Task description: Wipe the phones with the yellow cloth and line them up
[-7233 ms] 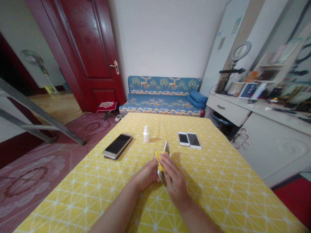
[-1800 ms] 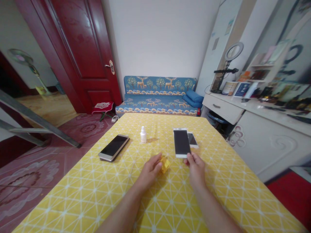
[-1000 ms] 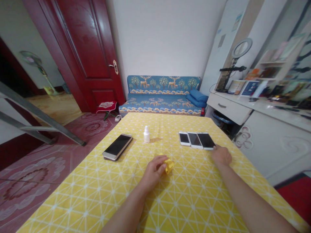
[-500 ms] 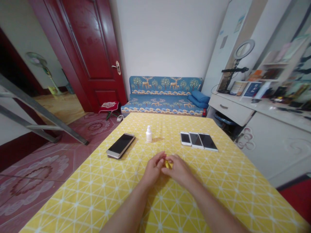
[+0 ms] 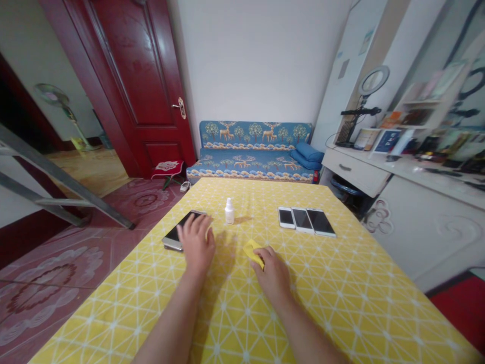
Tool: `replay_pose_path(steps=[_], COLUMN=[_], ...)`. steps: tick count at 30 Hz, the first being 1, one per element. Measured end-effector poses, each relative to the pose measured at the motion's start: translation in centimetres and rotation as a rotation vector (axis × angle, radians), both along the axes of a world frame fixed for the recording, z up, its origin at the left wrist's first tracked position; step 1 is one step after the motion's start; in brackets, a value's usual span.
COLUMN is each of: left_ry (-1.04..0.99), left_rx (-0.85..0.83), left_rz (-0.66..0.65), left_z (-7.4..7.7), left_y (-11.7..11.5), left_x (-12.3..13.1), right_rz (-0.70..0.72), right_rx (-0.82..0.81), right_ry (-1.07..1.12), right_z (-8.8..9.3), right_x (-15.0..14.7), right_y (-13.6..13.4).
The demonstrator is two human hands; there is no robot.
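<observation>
My left hand (image 5: 197, 242) reaches over the right side of a dark-screened smartphone (image 5: 176, 234) at the table's left, its fingers spread. A second flat device shows under that phone's near edge. Whether my fingertips touch the screen I cannot tell. My right hand (image 5: 273, 269) pinches a small yellow cloth (image 5: 251, 249) near the middle of the table. Beyond the hands stands a small white spray bottle (image 5: 229, 212), upright. To the right lie a small white phone (image 5: 286, 217), a middle phone (image 5: 302, 220) and a larger phone (image 5: 321, 222), side by side.
A yellow patterned tablecloth (image 5: 159, 303) covers the table. Behind it is a blue sofa (image 5: 242, 156). On the right stands a white dresser (image 5: 356, 172) with a ring light (image 5: 374, 81); a metal ladder (image 5: 64, 182) leans at the left.
My hands have come apart. The left has moved left and forward to the stacked phone, opening its fingers. The right keeps the yellow cloth, which shows more now.
</observation>
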State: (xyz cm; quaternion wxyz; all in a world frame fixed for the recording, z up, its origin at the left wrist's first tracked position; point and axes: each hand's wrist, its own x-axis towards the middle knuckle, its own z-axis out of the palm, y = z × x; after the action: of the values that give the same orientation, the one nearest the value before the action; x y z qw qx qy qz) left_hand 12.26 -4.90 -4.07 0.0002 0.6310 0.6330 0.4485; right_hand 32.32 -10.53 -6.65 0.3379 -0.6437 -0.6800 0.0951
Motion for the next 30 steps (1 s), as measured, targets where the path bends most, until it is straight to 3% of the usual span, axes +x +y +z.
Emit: replay_pose_path(steps=[2,5,10,25,30], left_ry=[0.173,0.272,0.349,0.330,0.314], left_rx=[-0.020,-0.155,-0.255,-0.351,-0.423], left_rz=[0.239,0.377,0.410,0.547,0.474], left_z=[0.2,-0.4,-1.1,0.4,0.9], left_y=[0.5,1.0,1.1,0.2,-0.2], left_x=[-2.1,-4.0,-4.6,-3.7,-3.4], right_rz=[-0.010,-0.017,-0.005,-0.015,-0.013], right_rx=[-0.002,-0.016,-0.032,-0.071,-0.052], right_ry=[0.004,0.007,0.035,0.073,0.074], right_z=[0.0,0.0,0.0,0.2,0.1], right_x=[-0.1,-0.1,-0.1,-0.1,-0.1], right_y=[0.0,0.0,0.0,-0.1,0.0])
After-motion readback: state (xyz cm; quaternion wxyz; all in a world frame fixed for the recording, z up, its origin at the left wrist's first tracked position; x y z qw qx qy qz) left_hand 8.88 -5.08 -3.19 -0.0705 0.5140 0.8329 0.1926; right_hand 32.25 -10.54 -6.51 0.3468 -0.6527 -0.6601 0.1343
